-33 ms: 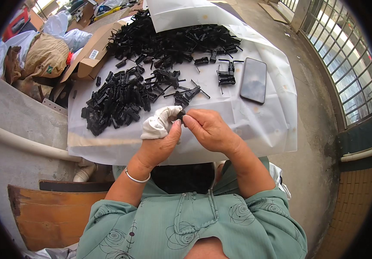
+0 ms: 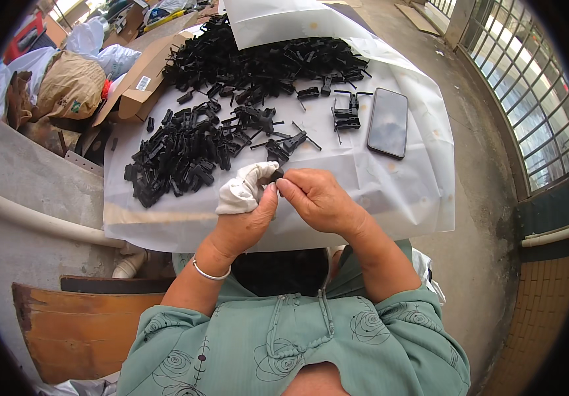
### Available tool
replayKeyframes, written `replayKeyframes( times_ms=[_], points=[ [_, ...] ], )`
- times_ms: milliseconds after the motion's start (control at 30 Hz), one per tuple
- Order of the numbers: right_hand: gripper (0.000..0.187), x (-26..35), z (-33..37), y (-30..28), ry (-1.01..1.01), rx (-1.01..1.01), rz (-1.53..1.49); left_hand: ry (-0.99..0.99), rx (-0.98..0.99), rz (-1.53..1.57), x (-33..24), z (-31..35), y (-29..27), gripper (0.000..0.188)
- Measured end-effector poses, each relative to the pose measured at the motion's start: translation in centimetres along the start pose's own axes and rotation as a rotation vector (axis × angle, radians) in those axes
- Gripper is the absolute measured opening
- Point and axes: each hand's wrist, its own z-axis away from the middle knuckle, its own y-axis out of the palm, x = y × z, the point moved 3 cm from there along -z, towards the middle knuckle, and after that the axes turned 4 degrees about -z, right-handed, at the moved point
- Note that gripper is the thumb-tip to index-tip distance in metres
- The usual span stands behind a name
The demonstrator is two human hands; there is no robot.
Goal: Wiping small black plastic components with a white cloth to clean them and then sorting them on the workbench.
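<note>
White sheeting covers the worktop [image 2: 397,198], strewn with black plastic clips [image 2: 185,155]; her left hand [image 2: 241,224] clutches a white cloth [image 2: 241,188], right hand [image 2: 317,198] pinching a small black piece [image 2: 276,175].

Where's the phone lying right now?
The dark phone lies on the white sheet, on the person's right, just beside a small cluster of black plastic parts.

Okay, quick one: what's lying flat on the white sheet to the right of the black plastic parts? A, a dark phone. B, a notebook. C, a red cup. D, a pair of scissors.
A: a dark, flat phone lies on the white sheet, just right of a small stack of black parts; no scissors, cup or notebook shows there.
</note>
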Motion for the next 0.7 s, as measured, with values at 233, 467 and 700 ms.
replayKeyframes(
  times_ms=[233,467,700],
  points=[
    [0.024,-0.8,0.1,1.6,0.156,-0.102,-0.117,0.441,-0.174,-0.327,0.2,0.0,0.3,0.027],
    [0.023,-1.4,0.0,1.9,0.164,-0.08,-0.135,0.338,-0.157,-0.173,0.9,0.6,0.1,0.032],
    [0.01,-1.1,0.2,0.5,0.021,0.135,0.193,0.022,-0.102,0.296,0.9,-0.2,-1.5,0.027]
  ],
)
